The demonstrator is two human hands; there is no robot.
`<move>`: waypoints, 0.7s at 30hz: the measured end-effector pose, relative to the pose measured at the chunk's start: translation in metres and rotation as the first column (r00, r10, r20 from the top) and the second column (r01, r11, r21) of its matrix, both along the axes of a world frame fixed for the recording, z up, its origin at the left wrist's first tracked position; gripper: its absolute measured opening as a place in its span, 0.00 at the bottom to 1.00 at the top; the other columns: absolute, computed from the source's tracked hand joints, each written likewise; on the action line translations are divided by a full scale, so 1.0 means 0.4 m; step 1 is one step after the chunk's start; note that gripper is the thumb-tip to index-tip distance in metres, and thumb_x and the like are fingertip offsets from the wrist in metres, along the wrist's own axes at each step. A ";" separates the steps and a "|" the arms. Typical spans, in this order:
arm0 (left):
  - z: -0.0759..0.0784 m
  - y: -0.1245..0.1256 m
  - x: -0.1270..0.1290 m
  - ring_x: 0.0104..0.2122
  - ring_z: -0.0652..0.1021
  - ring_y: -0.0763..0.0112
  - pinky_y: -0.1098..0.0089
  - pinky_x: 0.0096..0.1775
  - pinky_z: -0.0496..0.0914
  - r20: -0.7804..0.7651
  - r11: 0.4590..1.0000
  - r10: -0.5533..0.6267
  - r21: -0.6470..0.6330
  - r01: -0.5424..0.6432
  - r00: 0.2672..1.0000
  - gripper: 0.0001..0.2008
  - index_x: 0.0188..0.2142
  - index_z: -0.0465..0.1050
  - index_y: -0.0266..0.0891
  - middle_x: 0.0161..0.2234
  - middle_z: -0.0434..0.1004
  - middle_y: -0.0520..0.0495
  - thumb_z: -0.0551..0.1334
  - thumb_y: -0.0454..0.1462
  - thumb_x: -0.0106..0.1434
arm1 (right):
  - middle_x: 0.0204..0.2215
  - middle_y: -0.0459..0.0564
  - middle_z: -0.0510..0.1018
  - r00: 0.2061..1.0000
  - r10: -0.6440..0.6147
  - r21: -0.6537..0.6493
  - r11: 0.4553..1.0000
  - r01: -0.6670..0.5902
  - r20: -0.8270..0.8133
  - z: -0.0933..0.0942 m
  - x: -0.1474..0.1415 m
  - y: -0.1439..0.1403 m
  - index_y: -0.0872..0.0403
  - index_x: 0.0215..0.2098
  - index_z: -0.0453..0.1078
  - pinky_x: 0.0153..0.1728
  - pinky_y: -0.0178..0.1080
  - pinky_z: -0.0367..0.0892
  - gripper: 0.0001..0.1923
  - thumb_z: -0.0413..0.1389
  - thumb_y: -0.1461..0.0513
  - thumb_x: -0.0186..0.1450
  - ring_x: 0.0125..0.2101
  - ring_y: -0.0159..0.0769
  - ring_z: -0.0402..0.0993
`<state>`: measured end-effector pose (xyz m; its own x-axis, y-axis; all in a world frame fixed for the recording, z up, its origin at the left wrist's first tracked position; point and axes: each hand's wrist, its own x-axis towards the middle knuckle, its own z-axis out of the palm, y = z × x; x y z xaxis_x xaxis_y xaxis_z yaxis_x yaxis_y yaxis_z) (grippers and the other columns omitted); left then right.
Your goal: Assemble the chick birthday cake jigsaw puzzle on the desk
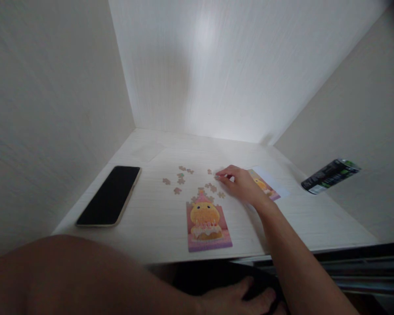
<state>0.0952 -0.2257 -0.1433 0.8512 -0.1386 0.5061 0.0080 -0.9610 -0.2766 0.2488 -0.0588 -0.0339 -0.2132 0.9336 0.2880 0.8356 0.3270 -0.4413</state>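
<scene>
A partly built jigsaw [206,223] with a yellow creature on a pink ground lies near the table's front edge. Several loose pieces [180,178] are scattered behind it. My right hand [243,186] reaches over the table, thumb and fingertips pinched on a loose puzzle piece [217,176] just right of the scatter. Its wrist covers part of a small picture card [269,189] showing the same image. My left hand [238,299] rests flat, fingers apart, on something dark below the table edge, with its forearm crossing the bottom of the view.
A black phone [110,194] lies face up on the left of the pale wooden table [151,236]. A dark packet with green print [330,175] sits by the right wall. Walls close in the table on the left, back and right.
</scene>
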 end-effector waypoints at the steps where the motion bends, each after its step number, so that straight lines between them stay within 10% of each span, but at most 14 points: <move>1: 0.000 0.001 -0.001 0.58 0.66 0.59 0.62 0.44 0.73 0.002 1.000 -0.003 0.002 0.003 1.000 0.23 0.58 0.65 0.38 0.62 0.60 0.43 0.47 0.35 0.64 | 0.40 0.52 0.78 0.999 0.037 -0.013 0.999 -0.037 0.005 -0.002 -0.016 0.000 0.52 0.42 0.77 0.40 0.37 0.69 0.09 0.57 0.64 0.64 0.35 0.35 0.74; 11: 0.061 0.015 -0.023 0.56 0.69 0.60 0.64 0.43 0.73 -0.030 1.000 -0.027 0.000 0.027 0.999 0.23 0.56 0.68 0.41 0.58 0.66 0.47 0.45 0.34 0.66 | 0.33 0.50 0.76 0.988 0.066 -0.137 0.989 -0.047 0.137 0.023 -0.078 -0.012 0.54 0.32 0.73 0.33 0.35 0.64 0.04 0.57 0.68 0.60 0.31 0.34 0.71; 21: 0.065 0.014 -0.023 0.57 0.69 0.64 0.65 0.44 0.73 -0.037 0.999 -0.002 0.037 0.003 0.999 0.23 0.57 0.67 0.42 0.61 0.63 0.46 0.46 0.35 0.67 | 0.25 0.45 0.75 0.974 0.154 -0.224 0.956 -0.189 -0.164 0.032 -0.018 -0.013 0.55 0.34 0.74 0.25 0.33 0.60 0.06 0.56 0.61 0.63 0.25 0.30 0.68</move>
